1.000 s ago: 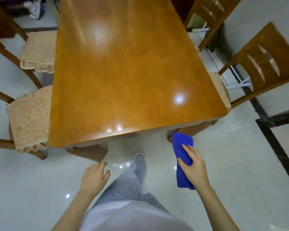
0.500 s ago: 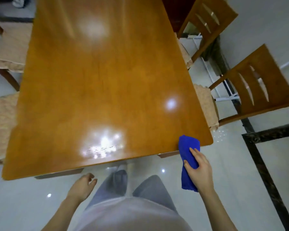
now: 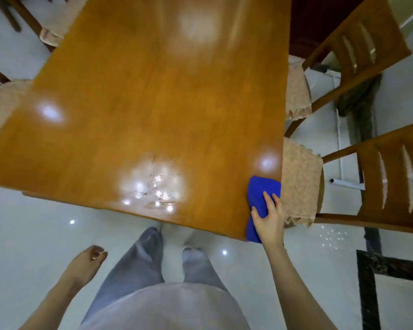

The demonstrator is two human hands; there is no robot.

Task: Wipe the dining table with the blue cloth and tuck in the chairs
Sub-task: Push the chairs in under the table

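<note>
The glossy orange-brown dining table (image 3: 153, 103) fills the upper middle of the view. A folded blue cloth (image 3: 261, 194) lies on its near right corner, with its lower end hanging past the table edge. My right hand (image 3: 270, 220) holds the cloth there, thumb and fingers over its top. My left hand (image 3: 88, 260) hangs below the table's near edge with loosely curled fingers, holding nothing. Two wooden chairs stand on the right, a near one (image 3: 391, 177) and a far one (image 3: 358, 44), each with its cushioned seat partly under the table.
More cushioned chair seats show on the left, one (image 3: 3, 103) at the table's side and one (image 3: 50, 36) further back. My legs stand on a pale glossy floor (image 3: 34, 234). A dark floor strip (image 3: 370, 270) runs on the right.
I have stepped closer to the table. My right hand has carried the cloth from in front of the table up onto its near right corner. My left hand still hangs idle.
</note>
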